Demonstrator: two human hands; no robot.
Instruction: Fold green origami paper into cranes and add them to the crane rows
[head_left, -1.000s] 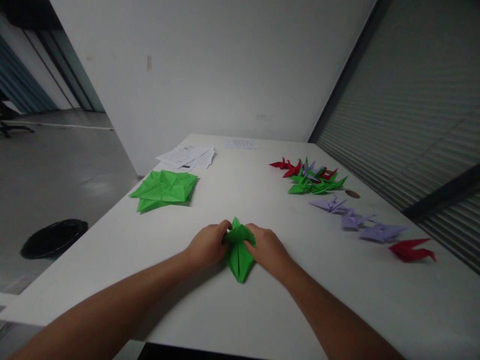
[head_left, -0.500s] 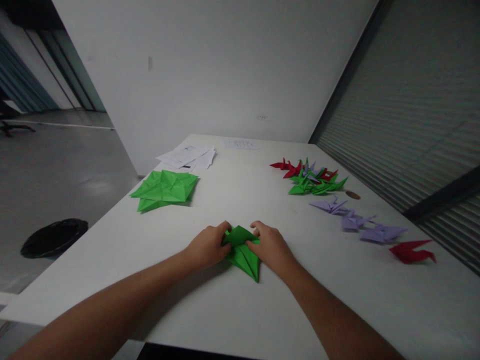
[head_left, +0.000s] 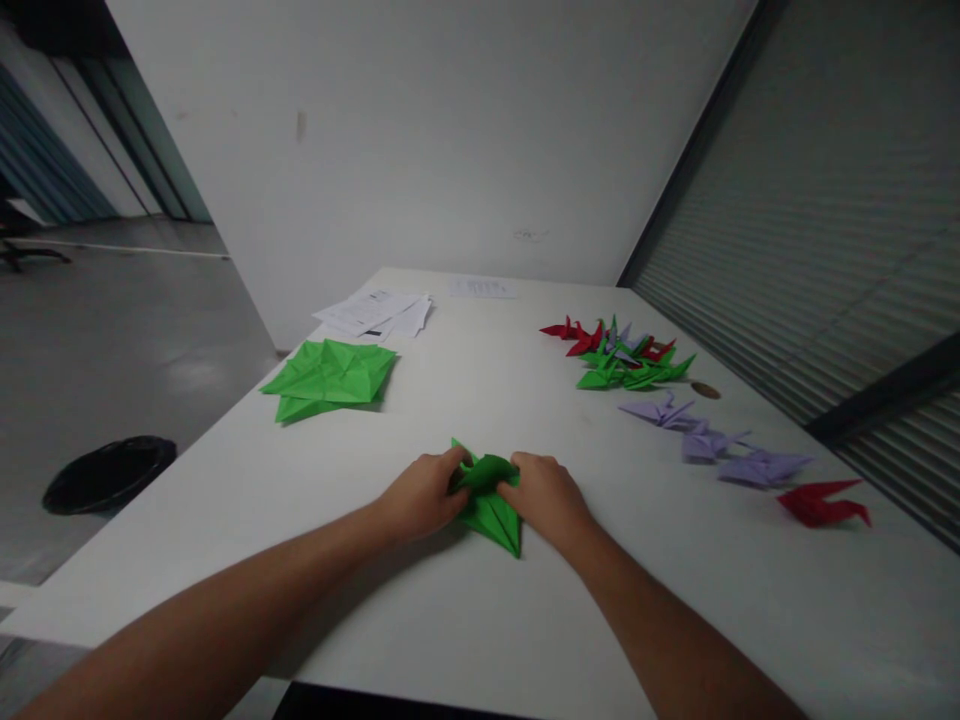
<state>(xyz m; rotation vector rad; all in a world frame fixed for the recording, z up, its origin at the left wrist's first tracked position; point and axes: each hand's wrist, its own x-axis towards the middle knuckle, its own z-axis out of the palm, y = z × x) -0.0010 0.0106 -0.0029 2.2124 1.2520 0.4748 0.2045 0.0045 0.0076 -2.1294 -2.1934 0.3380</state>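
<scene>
A partly folded sheet of green origami paper (head_left: pixel 491 515) lies low over the white table (head_left: pixel 420 620), one pointed corner toward me. My left hand (head_left: pixel 427 490) pinches its left side between thumb and fingers. On the opposite side my right hand (head_left: pixel 544 495) is closed on the paper's edge, thumb inward. Between the two hands the upper flap is bent and curved, and another green tip sticks up behind it. Both sets of fingertips partly cover the paper's edges.
Creased green sheets (head_left: pixel 330 375) are stacked at the left, with printed papers (head_left: pixel 375 312) behind. A pile of folded cranes (head_left: pixel 630 360) sits back right. Purple cranes (head_left: pixel 761 466) and a red crane (head_left: pixel 823 503) line the right side. A bin (head_left: pixel 109 475) stands on the floor.
The upper green flap, flatter and pointing away before, is now curled over between my thumbs. My right hand's fingers have closed in on the edge. The other objects stay put.
</scene>
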